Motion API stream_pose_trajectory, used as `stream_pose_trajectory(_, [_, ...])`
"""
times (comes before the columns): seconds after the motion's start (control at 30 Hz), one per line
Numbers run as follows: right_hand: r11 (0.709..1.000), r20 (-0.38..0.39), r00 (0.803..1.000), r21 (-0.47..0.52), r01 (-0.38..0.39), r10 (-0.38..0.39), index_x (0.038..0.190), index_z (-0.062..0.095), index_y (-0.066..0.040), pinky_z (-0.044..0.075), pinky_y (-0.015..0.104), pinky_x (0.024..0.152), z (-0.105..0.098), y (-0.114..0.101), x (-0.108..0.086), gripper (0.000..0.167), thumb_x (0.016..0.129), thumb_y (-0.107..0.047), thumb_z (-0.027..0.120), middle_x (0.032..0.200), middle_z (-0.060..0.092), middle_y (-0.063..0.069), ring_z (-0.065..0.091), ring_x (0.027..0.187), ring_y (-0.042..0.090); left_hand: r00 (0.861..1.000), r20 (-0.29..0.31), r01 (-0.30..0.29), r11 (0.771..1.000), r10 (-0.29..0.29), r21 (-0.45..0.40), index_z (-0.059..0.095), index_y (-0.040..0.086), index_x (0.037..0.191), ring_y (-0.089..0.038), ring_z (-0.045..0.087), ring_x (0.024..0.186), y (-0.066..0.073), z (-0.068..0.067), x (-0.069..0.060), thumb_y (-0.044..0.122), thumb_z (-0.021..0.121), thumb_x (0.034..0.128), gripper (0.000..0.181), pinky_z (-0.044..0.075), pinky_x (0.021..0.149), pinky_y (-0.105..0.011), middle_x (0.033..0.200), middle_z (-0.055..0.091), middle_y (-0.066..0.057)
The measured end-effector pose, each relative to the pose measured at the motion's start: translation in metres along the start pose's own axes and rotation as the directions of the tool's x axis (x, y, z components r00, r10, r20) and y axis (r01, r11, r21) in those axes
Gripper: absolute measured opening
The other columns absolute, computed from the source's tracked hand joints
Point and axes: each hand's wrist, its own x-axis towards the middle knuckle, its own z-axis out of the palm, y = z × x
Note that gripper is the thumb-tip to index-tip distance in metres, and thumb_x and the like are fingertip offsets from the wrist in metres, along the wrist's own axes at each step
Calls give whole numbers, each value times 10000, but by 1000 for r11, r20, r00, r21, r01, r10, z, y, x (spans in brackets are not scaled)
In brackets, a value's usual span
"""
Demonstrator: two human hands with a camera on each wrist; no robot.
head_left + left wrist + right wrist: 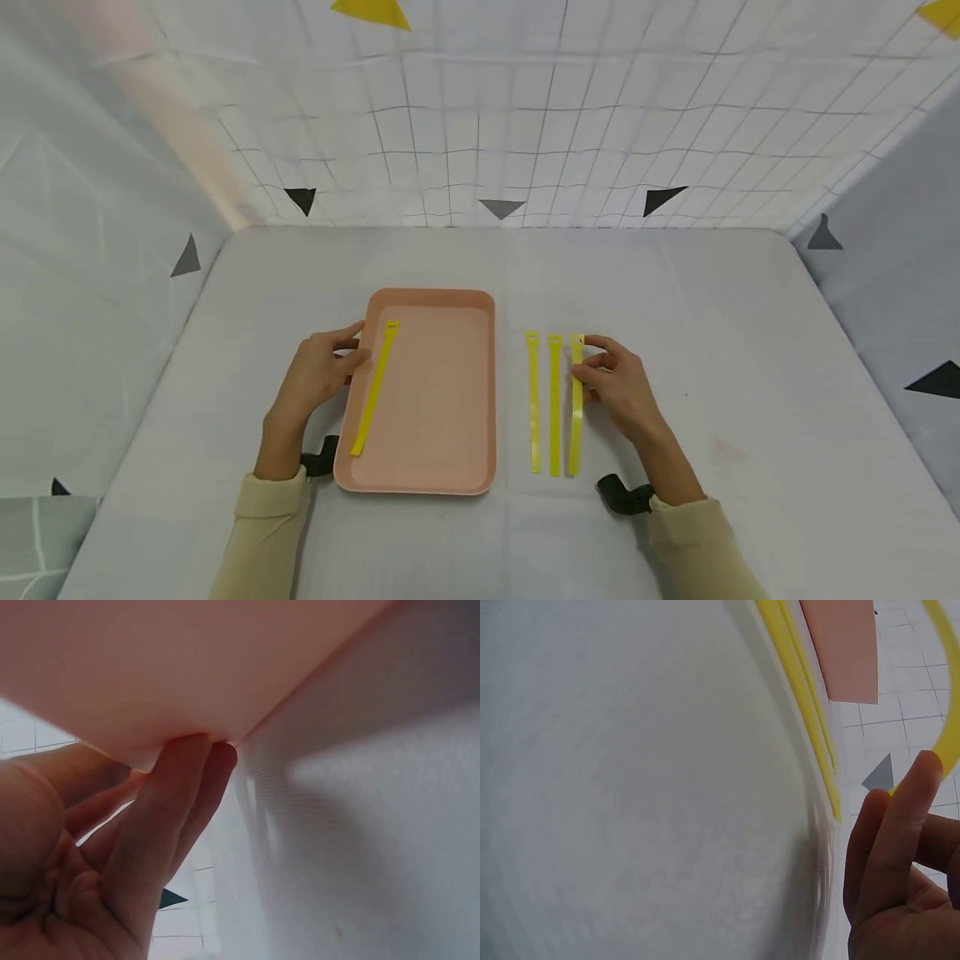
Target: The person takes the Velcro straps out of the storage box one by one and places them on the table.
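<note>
A pink rectangular tray (pixel 435 400) lies left of centre on the table. My left hand (pixel 318 371) grips its left edge; the left wrist view shows the fingertips of that hand (pixel 154 825) against the tray's side (pixel 187 667). One yellow cable strap (pixel 375 387) with a slotted head rests slanted inside the tray. To the tray's right, two more yellow straps, a left one (pixel 534 408) and a middle one (pixel 555 408), lie side by side. My right hand (pixel 618 387) pinches a third strap (pixel 576 425) near its slotted head. In the right wrist view that strap (pixel 952 735) bends upward, off the table.
A white cloth covers the table (pixel 750 333). Behind it hangs a white grid-lined sheet (pixel 525 125) with black, grey and yellow triangles. Grey-white sheets stand on the left (pixel 90 292) and right (pixel 900 292). Each wrist carries a black mount, one by the tray's lower left corner (pixel 321 458).
</note>
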Motion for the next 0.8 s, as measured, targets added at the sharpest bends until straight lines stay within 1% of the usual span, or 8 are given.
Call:
stream_pose_trajectory(0.27, [998,-21,999,-50,23,-24,1440,462,-26,551,263,561,-1,5,6,545,933,-17,662,1008,560,182,618,728,153,1000,-2,-9,999,10,32,424,21,1487,-343,697,967,1,0,1,121,632,985,552,599,709,-358,1249,608,-280])
stream_pose_trajectory(0.4, [997,-43,999,-77,18,-22,1404,496,-10,533,276,555,0,8,8,500,936,-44,671,996,612,175,612,716,166,1000,-6,-17,999,17,46,429,16,1483,-346,697,968,0,1,1,117,631,985,547,599,711,-369,1242,613,-280])
stream_pose_trajectory(0.53, [995,-83,996,-103,11,-20,1334,546,20,543,247,615,1,11,8,429,936,-72,679,997,687,170,640,749,159,1000,-9,-12,998,12,55,434,20,1481,-343,694,982,1,1,2,111,630,983,543,598,718,-376,1236,621,-269])
stream_pose_trajectory(0.63, [994,-117,993,-105,7,-19,1275,575,35,560,229,662,2,11,9,385,925,-81,688,1001,711,180,667,789,157,1000,-7,-11,999,11,45,431,19,1483,-338,696,975,1,1,2,106,630,982,546,598,719,-375,1235,622,-268])
stream_pose_trajectory(0.8, [993,-184,983,-114,-6,-15,1142,609,60,558,216,632,4,8,7,293,908,-89,703,941,714,179,662,731,156,1000,-8,-10,999,11,30,432,21,1482,-332,700,966,1,0,1,100,633,980,546,599,717,-371,1223,629,-264])
